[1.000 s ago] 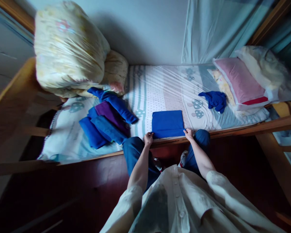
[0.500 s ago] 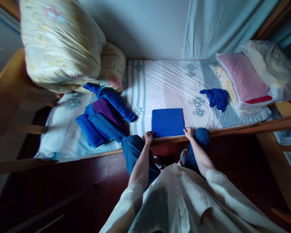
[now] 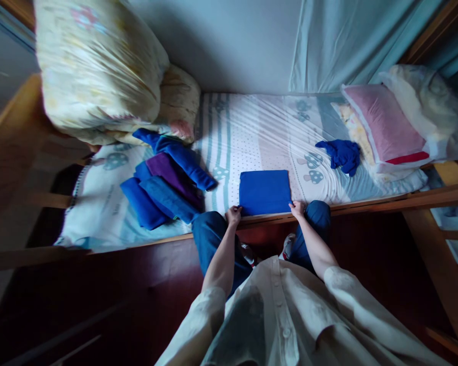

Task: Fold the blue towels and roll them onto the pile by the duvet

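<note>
Patterned bedding (image 3: pixel 252 127) lies beyond my left hand (image 3: pixel 233 216) and right hand (image 3: pixel 298 209), pinching 2 near corners of the blue cloth (image 3: pixel 264 192) between them, underside hidden; leftward, a pale bundle (image 3: pixel 103 66) is cut off above.

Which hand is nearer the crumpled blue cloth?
Right. The right hand, at the near right corner of the flat blue cloth, is left of the crumpled blue cloth, apart from it; the left hand, at the near left corner, is farther left.

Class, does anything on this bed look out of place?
Yes: the crumpled blue cloth near the pink pillow. It lies bunched, while the flat blue cloth between left hand and right hand looks neat.
</note>
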{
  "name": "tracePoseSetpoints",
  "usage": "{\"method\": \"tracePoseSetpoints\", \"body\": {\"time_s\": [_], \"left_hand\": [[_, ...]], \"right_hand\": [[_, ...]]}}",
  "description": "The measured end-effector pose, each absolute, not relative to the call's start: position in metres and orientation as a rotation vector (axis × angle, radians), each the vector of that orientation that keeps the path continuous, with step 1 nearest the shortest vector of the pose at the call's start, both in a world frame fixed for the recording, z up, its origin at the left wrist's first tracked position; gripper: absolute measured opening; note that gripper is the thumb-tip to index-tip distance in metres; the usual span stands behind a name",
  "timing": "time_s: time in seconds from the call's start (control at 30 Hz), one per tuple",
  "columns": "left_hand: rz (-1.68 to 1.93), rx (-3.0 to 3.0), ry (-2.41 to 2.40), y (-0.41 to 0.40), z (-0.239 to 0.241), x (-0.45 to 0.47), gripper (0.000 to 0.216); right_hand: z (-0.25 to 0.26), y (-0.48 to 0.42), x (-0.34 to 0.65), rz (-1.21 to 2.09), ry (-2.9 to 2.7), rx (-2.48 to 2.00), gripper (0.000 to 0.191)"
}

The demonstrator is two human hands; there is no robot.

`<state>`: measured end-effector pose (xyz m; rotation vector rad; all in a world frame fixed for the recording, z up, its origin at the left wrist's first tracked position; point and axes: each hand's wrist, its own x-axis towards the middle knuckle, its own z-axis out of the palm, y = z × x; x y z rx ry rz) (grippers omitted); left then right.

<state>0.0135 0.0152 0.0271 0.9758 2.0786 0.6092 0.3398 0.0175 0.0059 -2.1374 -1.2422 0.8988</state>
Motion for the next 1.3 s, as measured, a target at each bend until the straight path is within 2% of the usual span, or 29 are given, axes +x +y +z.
{"method": "tracePoseSetpoints", "body": {"time_s": [0.17,0.23,0.37,0.47,0.6,0.73,1.03,1.3], "left_hand": [[0.609,1.059,2.086,0.013,0.032,0.013,0.007],[0.640,1.145,2.081,0.011,0.035,0.011,0.013],[0.635,1.565,1.861,0.001,0.037,0.015,0.027],[0.537,1.850,1.619,-0.009,0.031,0.022,0.039],[0.377,1.976,1.588,-0.016,0.016,0.026,0.059],[0.239,2.068,1.563,-0.009,0.006,0.022,0.071],[-0.104,2.348,1.521,0.009,0.008,0.017,0.060],[-0.182,2.206,1.511,-0.011,0.018,0.003,0.052]], "right_hand": [[0.016,0.015,0.343,0.859,-1.252,-2.129,0.019],[0.022,0.009,0.342,0.812,-1.271,-2.115,0.014],[0.034,-0.007,0.333,0.645,-1.558,-1.946,0.027],[0.038,-0.017,0.321,0.660,-1.886,-1.780,0.034],[0.035,-0.021,0.316,0.668,-2.214,-1.722,0.052],[0.031,-0.014,0.319,0.599,-2.341,-1.805,0.058],[0.050,0.010,0.322,0.460,-2.642,-1.945,0.047],[0.072,0.008,0.338,0.625,-2.675,-1.982,0.045]]}}
